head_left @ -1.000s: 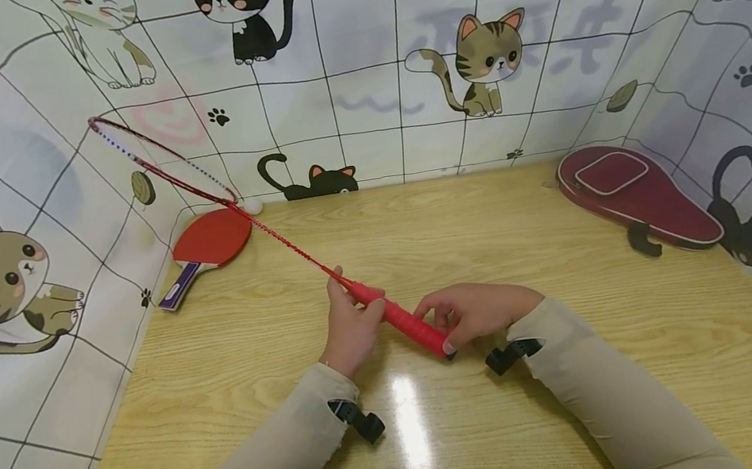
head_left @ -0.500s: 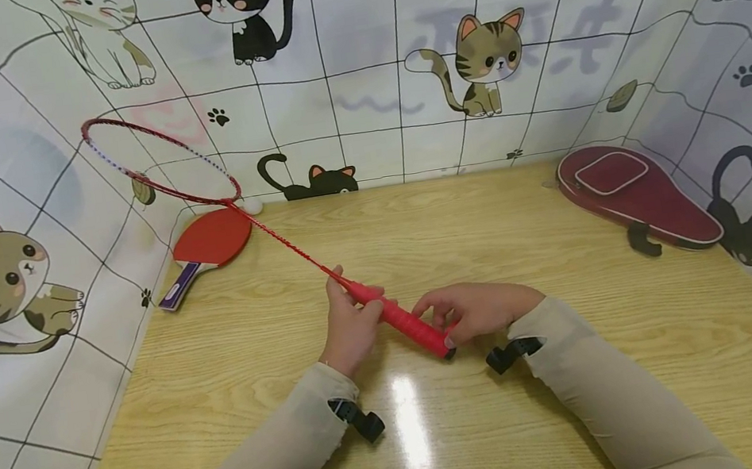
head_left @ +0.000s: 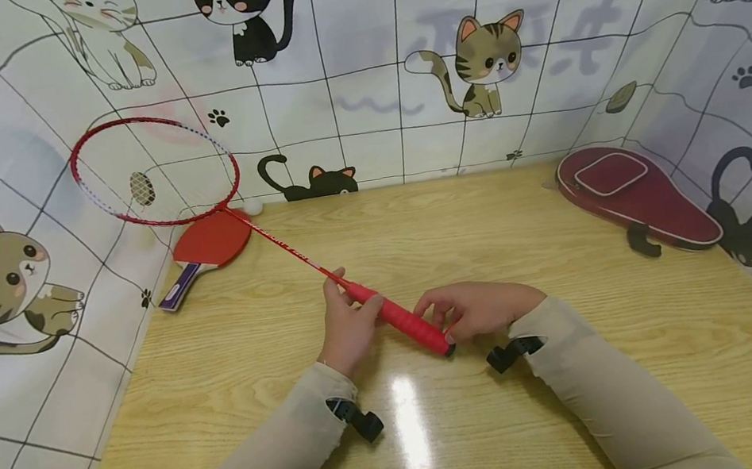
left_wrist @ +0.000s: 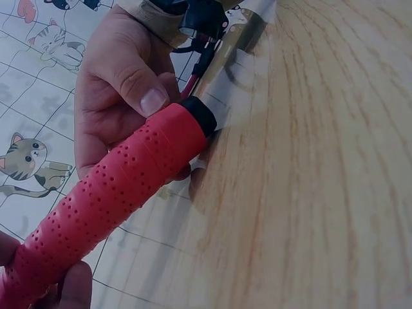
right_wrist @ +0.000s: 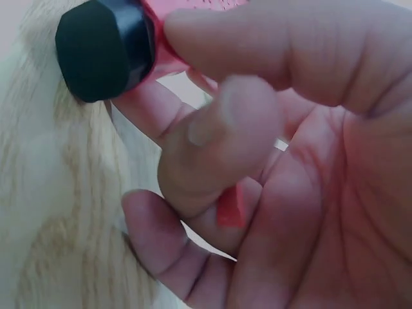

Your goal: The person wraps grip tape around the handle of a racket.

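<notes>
A red badminton racket (head_left: 412,327) slants across the middle of the head view, its hoop raised at the far left. My left hand (head_left: 349,334) grips the upper handle, index finger stretched along the shaft. At the butt end, my right hand (head_left: 479,308) has its thumb against the grip beside the black end cap (right_wrist: 96,51). A small red strip (right_wrist: 230,209), apparently loose grip tape, shows between its curled fingers. The left wrist view shows the perforated red grip (left_wrist: 109,187) wound round the handle, with my right thumb (left_wrist: 153,100) touching it near the cap.
A red table tennis bat (head_left: 212,238) lies at the table's back left, beside a small white ball (head_left: 252,206). A maroon bat case (head_left: 629,187) lies at the back right. Cat-printed walls (head_left: 371,99) enclose the back and sides of the wooden table (head_left: 520,438).
The racket has rolled about its long axis: its hoop, nearly edge-on before, now shows as a wide oval. Both hands have kept nearly the same places.
</notes>
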Tool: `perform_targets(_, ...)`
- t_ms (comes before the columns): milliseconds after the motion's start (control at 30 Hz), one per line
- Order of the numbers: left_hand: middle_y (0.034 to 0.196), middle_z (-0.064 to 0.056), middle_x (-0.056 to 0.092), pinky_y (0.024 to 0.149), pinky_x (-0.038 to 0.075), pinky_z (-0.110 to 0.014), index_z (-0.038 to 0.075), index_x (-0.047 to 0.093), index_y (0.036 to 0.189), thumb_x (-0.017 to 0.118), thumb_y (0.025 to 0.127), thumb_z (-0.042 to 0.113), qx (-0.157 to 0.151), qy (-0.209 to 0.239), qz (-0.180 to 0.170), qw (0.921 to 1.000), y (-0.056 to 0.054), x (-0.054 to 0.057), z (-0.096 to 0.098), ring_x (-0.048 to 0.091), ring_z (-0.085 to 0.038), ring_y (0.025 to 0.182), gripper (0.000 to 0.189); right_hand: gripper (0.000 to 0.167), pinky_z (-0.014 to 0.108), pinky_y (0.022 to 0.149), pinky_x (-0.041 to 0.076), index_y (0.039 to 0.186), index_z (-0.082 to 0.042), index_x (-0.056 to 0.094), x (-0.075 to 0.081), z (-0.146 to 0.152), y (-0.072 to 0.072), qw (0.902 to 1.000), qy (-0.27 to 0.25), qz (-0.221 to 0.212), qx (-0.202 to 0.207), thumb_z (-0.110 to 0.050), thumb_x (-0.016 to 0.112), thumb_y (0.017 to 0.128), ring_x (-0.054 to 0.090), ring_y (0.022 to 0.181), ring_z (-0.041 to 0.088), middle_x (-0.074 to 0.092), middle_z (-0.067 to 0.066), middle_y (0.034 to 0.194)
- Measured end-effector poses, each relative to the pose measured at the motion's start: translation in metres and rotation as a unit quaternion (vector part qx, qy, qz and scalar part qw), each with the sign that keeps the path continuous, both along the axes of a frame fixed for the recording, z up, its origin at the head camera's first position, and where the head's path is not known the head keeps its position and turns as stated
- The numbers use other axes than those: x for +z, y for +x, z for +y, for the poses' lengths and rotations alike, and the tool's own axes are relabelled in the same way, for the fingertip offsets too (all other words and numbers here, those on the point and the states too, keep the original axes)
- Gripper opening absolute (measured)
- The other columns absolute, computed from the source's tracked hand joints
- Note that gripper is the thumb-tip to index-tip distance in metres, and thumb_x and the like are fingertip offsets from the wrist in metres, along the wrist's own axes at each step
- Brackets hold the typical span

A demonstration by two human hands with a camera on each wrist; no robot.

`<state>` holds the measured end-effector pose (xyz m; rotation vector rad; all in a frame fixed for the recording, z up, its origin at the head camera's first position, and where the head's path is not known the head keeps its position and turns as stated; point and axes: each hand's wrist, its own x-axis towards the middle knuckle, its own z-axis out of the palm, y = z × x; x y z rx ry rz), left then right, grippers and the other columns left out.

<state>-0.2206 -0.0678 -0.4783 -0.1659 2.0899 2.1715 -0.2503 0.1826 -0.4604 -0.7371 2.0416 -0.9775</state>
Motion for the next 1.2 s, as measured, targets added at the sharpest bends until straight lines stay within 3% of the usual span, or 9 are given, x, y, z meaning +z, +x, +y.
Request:
perform_targets(267, 0.126, -0.023, 0.056, 0.077, 0.064, -0.035, 0.013, 0.02, 0.16, 0.062, 0.097, 0.001, 0.0, 0.006, 0.002, 1.0, 0.0003, 0.0014, 0.0005, 0.071, -0.028, 0.094, 0.077, 0.054, 0.04, 0.088, 0.054, 0.138, -0.022, 0.061, 0.0013, -0.0025, 0.0022, 0.9999, 0.004, -0.006, -0.015, 0.0, 0.07, 0.09, 0.07, 0.099, 0.024, 0.072, 0.003, 0.11)
perform_targets(500, 0.123, -0.021, 0.06, 0.07, 0.062, -0.038, 0.015, 0.02, 0.161, 0.068, 0.101, 0.013, 0.002, -0.028, 0.016, 0.9995, 0.0016, 0.002, -0.0011, 0.07, -0.022, 0.079, 0.076, 0.052, 0.04, 0.086, 0.054, 0.136, -0.019, 0.061, 0.0017, -0.0037, 0.0023, 0.9999, 0.004, 0.015, -0.006, 0.001, 0.072, 0.089, 0.069, 0.094, 0.023, 0.071, 0.005, 0.106)
perform_targets(967, 0.123, -0.023, 0.058, 0.074, 0.065, -0.041, 0.013, 0.02, 0.161, 0.063, 0.1, 0.005, 0.008, -0.007, 0.011, 0.9999, 0.0036, 0.0065, 0.0011, 0.073, -0.027, 0.088, 0.076, 0.052, 0.039, 0.087, 0.053, 0.137, -0.02, 0.059, 0.0011, -0.002, 0.0013, 1.0, -0.003, 0.0, -0.003, 0.001, 0.071, 0.091, 0.069, 0.099, 0.021, 0.074, 0.001, 0.111)
perform_targets(1200, 0.122, -0.022, 0.06, 0.073, 0.064, -0.046, 0.015, 0.019, 0.161, 0.068, 0.101, 0.01, 0.002, -0.008, 0.017, 0.9998, 0.0032, 0.0036, -0.0002, 0.072, -0.026, 0.082, 0.078, 0.051, 0.04, 0.086, 0.052, 0.134, -0.021, 0.059, -0.0006, -0.0017, 0.0011, 0.9999, 0.001, 0.014, -0.007, -0.001, 0.073, 0.09, 0.067, 0.096, 0.023, 0.073, 0.002, 0.109)
